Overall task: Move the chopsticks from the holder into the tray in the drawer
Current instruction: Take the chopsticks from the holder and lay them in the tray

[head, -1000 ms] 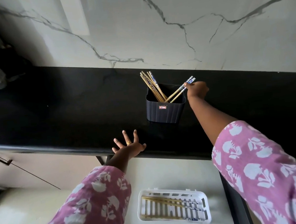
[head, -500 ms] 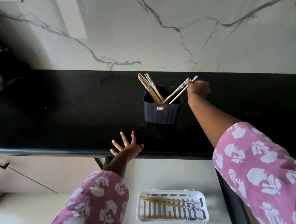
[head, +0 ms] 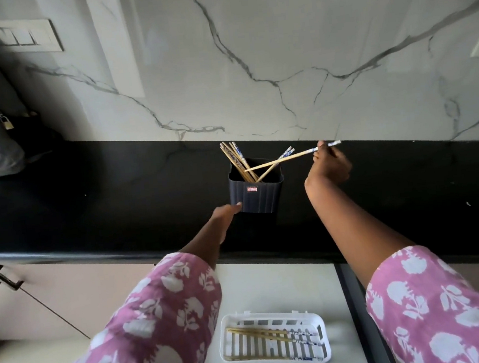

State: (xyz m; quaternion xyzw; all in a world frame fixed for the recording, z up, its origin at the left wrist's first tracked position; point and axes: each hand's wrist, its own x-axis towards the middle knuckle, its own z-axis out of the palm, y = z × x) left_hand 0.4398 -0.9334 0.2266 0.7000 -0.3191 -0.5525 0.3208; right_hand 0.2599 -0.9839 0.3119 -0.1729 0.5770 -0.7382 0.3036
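Pinching one chopstick (head: 300, 153) in right hand (head: 331, 165), nearly level over holder (head: 258, 198) on desk (head: 116, 200); touching holder's base with straight fingers of left hand (head: 226, 213). Could snag leaning chopsticks (head: 267, 172), flicking them out.

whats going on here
A person is emptying the dark holder on the black counter. The right hand pinches one chopstick near its patterned end, its tip over the holder, while the left hand touches the holder's lower left corner. More chopsticks stand in it, and a few lie in the white tray in the drawer below.
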